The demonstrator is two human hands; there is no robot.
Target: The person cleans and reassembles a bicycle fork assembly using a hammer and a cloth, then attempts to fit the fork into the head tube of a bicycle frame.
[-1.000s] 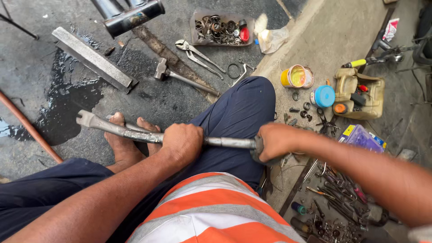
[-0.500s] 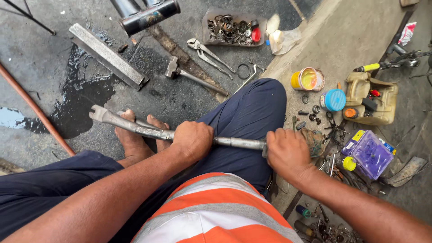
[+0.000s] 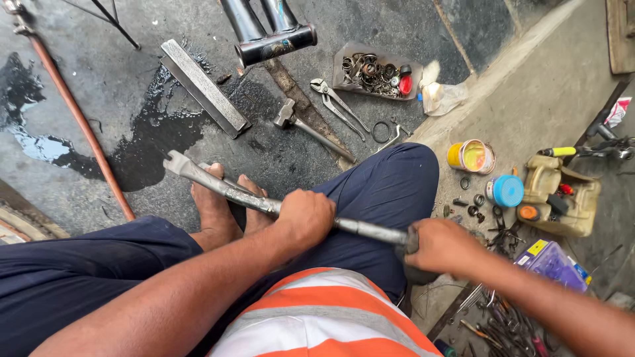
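Two hands (image 3: 370, 231) above wet, tool-strewn concrete floor (image 3: 132, 99).

Landmark: yellow tin (image 3: 471, 156), a round open can with a yellow side and a printed inner face, standing on the concrete ledge at right.

1. Blue tub (image 3: 507, 190): round, blue lid, white side; just right of and below the yellow tin.
2. Jug (image 3: 559, 196): tan plastic container lying on its side, orange cap, grimy; right of the tin, beyond the blue tub.
3. Purple box (image 3: 553, 264): flat carton, purple with a yellow corner panel and blue edge; well below and right of the tin.
4. Wrapper (image 3: 617, 112): small white-and-red printed scrap; far right, above tin level.
5. Plastic bag (image 3: 440, 96): crumpled, translucent white; just above-left of the tin.

No screens or signs.
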